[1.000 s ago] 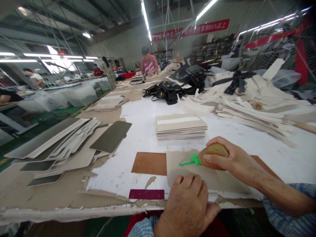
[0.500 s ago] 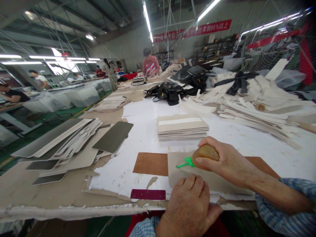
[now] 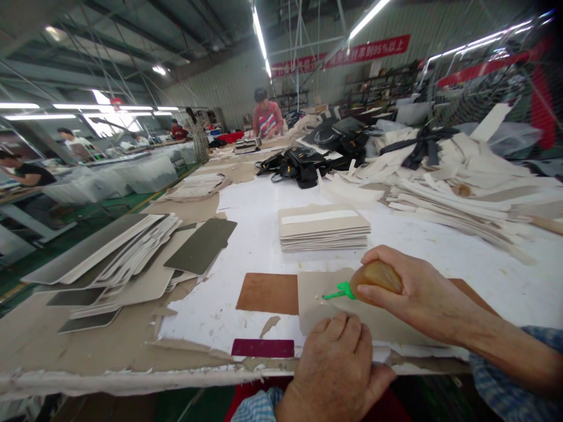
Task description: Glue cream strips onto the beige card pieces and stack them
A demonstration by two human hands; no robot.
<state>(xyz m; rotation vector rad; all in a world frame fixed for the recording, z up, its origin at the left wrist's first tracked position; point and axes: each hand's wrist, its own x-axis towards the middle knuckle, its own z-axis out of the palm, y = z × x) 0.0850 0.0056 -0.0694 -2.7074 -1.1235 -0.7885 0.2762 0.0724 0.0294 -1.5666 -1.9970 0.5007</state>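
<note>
In my right hand [image 3: 404,290] is an amber squeeze glue bottle [image 3: 377,278], fingers and thumb wrapped round it. Its green nozzle [image 3: 338,291] points left, the tip just over a beige panel [image 3: 319,281]. Tiny spots lie on the panel by the tip. My left hand [image 3: 336,363] rests on the panel's near edge, fingers lying together, thumb out to the right; what is under the palm is hidden. Left of the panel lies a brown leather-like piece [image 3: 267,292]. A second brown piece [image 3: 474,294] shows partly behind my right forearm.
A stack of beige panels [image 3: 324,228] stands behind my hands. A maroon strip [image 3: 263,348] lies near the table edge. At left are piled grey and beige boards [image 3: 136,258]; black bags [image 3: 303,164] and pale strips [image 3: 457,211] lie further back. A person [image 3: 267,117] stands beyond.
My right hand has moved a little to the right with the glue bottle, drawing the nozzle tip rightward over the panel. Small spots now show there. My left hand stays put.
</note>
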